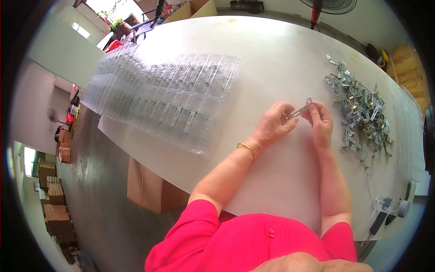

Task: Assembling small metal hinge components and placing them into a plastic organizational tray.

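Between both hands, above the middle of the pale table, is a slotted metal bracket [299,111]. My left hand [275,123] is closed on its near left end. At the other end, the fingertips of my right hand [318,119] pinch the bracket, whose small upturned tip rises past them. To the right of my right hand spreads a loose heap of similar metal brackets [362,111], some with brass-coloured parts. On the left lies a clear plastic tray [213,97] with rows of compartments, several of them filled with brackets.
More clear trays [106,86] extend to the far left. A transparent bottle [385,205] lies near the right edge beside a dark-handled tool [377,223]. Under the table's left edge stands a cardboard box [149,186]. A fan [333,5] is beyond the far edge.
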`<state>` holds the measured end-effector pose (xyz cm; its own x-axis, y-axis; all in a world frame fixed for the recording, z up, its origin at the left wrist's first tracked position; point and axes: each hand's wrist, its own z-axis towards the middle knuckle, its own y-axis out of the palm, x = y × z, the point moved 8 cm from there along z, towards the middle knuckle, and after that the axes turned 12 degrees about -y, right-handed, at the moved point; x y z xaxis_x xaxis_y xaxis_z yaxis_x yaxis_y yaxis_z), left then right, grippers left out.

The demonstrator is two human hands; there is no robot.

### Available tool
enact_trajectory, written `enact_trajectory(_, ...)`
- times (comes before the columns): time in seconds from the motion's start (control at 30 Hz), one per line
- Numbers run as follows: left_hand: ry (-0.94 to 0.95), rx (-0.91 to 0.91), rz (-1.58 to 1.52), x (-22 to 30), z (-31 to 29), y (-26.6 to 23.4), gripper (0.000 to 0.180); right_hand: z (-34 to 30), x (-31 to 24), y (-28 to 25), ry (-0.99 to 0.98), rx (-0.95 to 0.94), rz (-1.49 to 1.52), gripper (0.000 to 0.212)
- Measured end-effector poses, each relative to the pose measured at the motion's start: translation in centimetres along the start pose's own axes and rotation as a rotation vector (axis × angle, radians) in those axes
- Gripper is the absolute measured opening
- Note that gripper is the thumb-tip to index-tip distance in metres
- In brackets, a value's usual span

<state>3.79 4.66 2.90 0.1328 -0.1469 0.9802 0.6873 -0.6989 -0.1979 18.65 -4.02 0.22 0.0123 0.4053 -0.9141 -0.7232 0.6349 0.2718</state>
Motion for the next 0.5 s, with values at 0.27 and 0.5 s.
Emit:
enact_trajectory(0.27,0.295,0.204,0.319,1.8,-1.0,0.1,0.016,-0.2,0.3,0.2,-0.052,-0.037,0.000,0.014)
enact_trajectory(0.5,0.260,0.289,0.353,2.5,-1.6,-0.8,0.015,-0.1,-0.1,-0.2,-0.065,0.058,0.063,0.015)
